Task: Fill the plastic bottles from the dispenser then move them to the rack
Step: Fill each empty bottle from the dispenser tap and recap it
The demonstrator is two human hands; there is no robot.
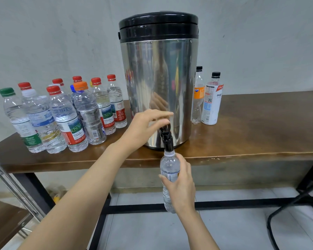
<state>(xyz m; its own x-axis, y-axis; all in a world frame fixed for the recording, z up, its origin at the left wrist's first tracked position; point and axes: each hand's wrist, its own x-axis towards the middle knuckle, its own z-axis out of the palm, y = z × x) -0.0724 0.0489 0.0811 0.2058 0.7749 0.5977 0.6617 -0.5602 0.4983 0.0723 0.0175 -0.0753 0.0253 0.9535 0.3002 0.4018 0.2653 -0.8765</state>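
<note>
Fingers [161,115] of the left hand [145,127] pinch the tap [167,139] at mid frame. The right hand [182,186] wraps its fingers around the open bottle [169,164], its mouth right under the tap. This is the filling step; how full it is I cannot tell. Next, shut the tap before water spills. The dispenser [159,78] sits on the tabletop [260,127]. Capped bottles [65,116] at left look full of water.

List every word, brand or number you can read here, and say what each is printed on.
"FANTA": on the orange-labelled bottle right of the dispenser.
"外星": on the white-labelled bottle beside it; further characters curve out of view.
"凉白": on the white-capped bottle at the left.
Other labels and the QR code are too small or blurred to read.
</note>
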